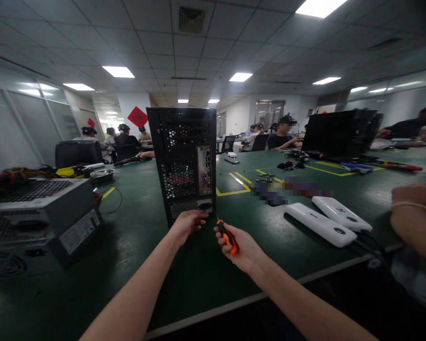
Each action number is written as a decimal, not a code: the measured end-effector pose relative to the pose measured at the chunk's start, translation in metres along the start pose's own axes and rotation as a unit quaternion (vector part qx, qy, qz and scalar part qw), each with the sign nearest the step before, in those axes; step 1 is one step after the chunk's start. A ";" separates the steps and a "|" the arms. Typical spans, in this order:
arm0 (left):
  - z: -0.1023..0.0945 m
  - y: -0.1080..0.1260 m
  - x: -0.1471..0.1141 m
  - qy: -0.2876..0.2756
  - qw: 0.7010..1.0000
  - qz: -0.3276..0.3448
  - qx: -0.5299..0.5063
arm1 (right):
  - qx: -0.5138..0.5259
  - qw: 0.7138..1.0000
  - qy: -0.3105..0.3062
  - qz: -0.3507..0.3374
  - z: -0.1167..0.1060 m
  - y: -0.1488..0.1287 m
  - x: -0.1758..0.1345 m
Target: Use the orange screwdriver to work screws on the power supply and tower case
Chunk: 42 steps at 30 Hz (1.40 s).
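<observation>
A black computer case [158, 163] stands upright on the green table, its rear side facing me. At its bottom sits a power supply [184, 206] with a mesh grille and a socket. My left hand [189, 222] is at the lower rear of the case, fingers bent near the socket; whether they pinch anything small is hidden. My right hand [239, 244] is wrapped round an orange and black screwdriver [229, 235]. The screwdriver's thin shaft points up and left toward the lower right corner of the case; I cannot tell whether its tip touches.
Two stacked grey power supplies [39, 222] and a metal bowl [102, 176] are on the left. White power banks [321, 223] with cables lie on the right, near another person's arm [417, 218]. Another black case [341, 135], tools and cables lie farther back.
</observation>
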<state>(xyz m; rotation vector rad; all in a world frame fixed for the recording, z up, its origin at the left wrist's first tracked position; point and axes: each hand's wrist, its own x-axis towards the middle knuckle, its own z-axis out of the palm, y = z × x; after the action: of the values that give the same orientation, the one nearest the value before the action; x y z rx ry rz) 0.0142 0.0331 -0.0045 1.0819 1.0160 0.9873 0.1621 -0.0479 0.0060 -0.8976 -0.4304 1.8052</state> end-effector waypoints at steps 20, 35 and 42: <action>-0.005 0.005 -0.003 -0.018 0.999 0.005 0.025 | 0.005 0.999 0.008 -0.032 0.000 0.004 0.000; -0.002 0.000 -0.001 -0.021 1.000 -0.001 0.006 | -0.001 0.999 0.010 -0.032 -0.001 0.004 0.000; -0.002 -0.002 0.001 -0.015 0.999 0.007 0.040 | 0.005 1.000 0.000 -0.016 0.000 0.002 0.000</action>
<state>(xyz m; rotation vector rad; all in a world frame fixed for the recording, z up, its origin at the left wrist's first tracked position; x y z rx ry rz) 0.0127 0.0340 -0.0066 1.1685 1.0329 0.9462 0.1612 -0.0484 0.0044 -0.8799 -0.4331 1.7757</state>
